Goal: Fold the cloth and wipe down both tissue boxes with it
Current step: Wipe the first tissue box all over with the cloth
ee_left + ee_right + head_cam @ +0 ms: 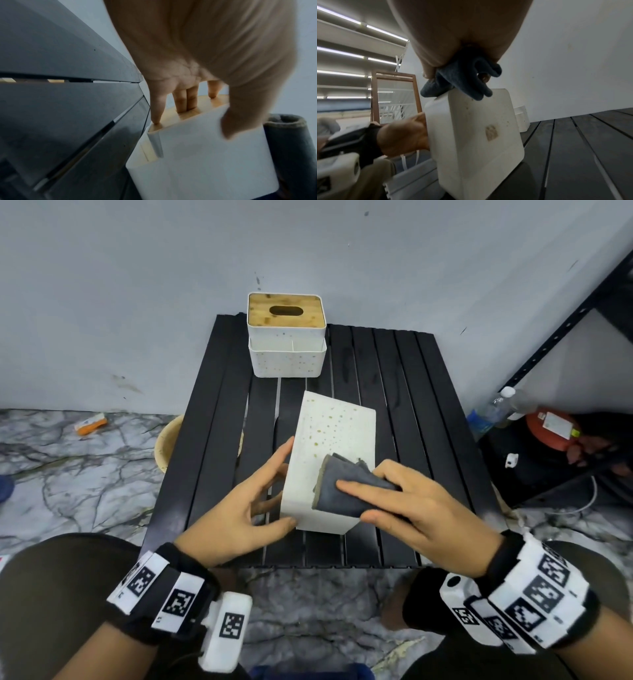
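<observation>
Two white speckled tissue boxes sit on a black slatted table (404, 405). The far tissue box (287, 350) stands upright by the wall, its bamboo lid facing up. The near tissue box (330, 440) is tipped on its side. My left hand (270, 487) holds its left end, fingers (187, 100) against the wooden lid and thumb round the near corner. My right hand (363, 501) grips the folded grey cloth (339, 503) and presses it on the box's upward face, near the front. The cloth (462, 79) bunches under my right palm at the box's top edge (479, 135).
The grey wall rises right behind the table. A beige basin (168, 443) sits under the table's left side and an orange packet (90, 424) lies on the marble floor. To the right are a black metal shelf (565, 320), a water bottle (493, 412) and a red object (551, 429).
</observation>
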